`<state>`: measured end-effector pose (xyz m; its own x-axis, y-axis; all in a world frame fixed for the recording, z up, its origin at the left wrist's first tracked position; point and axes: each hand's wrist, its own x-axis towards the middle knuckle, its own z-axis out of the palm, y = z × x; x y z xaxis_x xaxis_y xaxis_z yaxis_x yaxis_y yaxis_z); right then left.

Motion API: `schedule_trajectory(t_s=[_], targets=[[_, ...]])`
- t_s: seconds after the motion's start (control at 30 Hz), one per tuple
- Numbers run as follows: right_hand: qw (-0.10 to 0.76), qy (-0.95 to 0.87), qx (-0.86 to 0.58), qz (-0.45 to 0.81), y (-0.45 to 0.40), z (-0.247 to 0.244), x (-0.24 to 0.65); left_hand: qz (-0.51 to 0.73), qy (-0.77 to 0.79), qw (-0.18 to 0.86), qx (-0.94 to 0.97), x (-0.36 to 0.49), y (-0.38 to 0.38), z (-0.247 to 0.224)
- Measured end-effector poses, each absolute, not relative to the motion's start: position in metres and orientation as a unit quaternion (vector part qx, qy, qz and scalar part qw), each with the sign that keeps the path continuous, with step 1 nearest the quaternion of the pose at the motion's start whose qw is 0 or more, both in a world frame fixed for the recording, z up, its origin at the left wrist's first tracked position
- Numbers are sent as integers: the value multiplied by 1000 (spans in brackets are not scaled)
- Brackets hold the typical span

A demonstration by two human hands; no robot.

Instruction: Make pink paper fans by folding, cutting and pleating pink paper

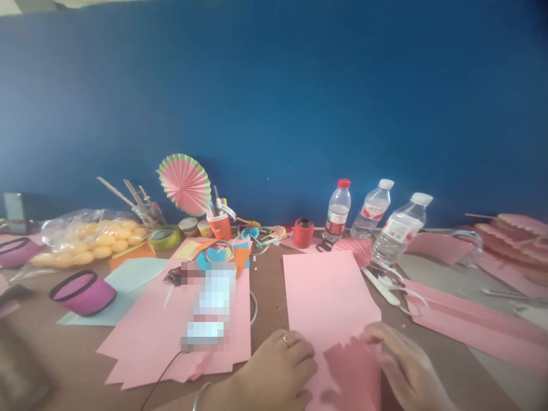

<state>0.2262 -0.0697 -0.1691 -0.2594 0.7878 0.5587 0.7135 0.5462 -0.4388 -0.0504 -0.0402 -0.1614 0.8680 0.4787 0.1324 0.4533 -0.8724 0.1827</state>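
Note:
A long pink sheet of paper (323, 291) lies on the table in front of me. My left hand (278, 371), with a ring and a bracelet, rests over its lower left edge, the fingers curled down on the paper. At the lower right edge, my right hand (405, 362) grips the sheet between bent fingers and thumb, and that side looks slightly raised. A hand's shadow falls across the paper. To the left, a phone (212, 308) with a lit, blurred-out screen lies on a stack of pink sheets (145, 337).
Along the blue wall stand water bottles (338, 214), a red thread spool (303, 233), an orange cup of pens (220, 225) and a round pleated paper fan (184, 184). A purple bowl-shaped holder (83, 294) and a bag of yellow balls (96, 237) sit left. White cables and a folded pink strip (475, 319) lie right.

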Motion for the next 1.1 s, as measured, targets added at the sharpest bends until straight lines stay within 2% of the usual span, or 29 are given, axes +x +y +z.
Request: schedule_trajectory(t_s=[0.13,0.2,0.33,0.47,0.53,0.63,0.7,0.77,0.83,0.97,1.1], targets=[[338,-832,-439,15,-87,-170,241,111,267,134,948,-53,-40,-168],[291,-847,-444,10,-90,-171,246,139,305,159,929,-54,-41,-166],[170,-880,-443,3,-75,-173,236,181,406,135,886,-58,-41,-149],[152,-865,-479,-5,-42,-175,207,216,426,131,869,-62,-36,-136],[169,-846,-505,18,-25,-171,189,277,395,234,844,-62,-35,-137],[197,-802,-559,74,-9,-164,165,395,363,452,712,-63,-35,-141],[212,-786,-574,91,-3,-162,155,436,375,500,648,-65,-34,-142],[225,-782,-575,89,-1,-164,151,438,394,456,667,-69,-29,-141],[233,-785,-567,87,0,-169,152,406,402,353,740,-73,-24,-139],[230,-810,-533,86,0,-177,157,231,403,141,874,-74,-16,-145],[218,-827,-512,78,-2,-172,157,124,457,78,877,-71,-16,-159]])
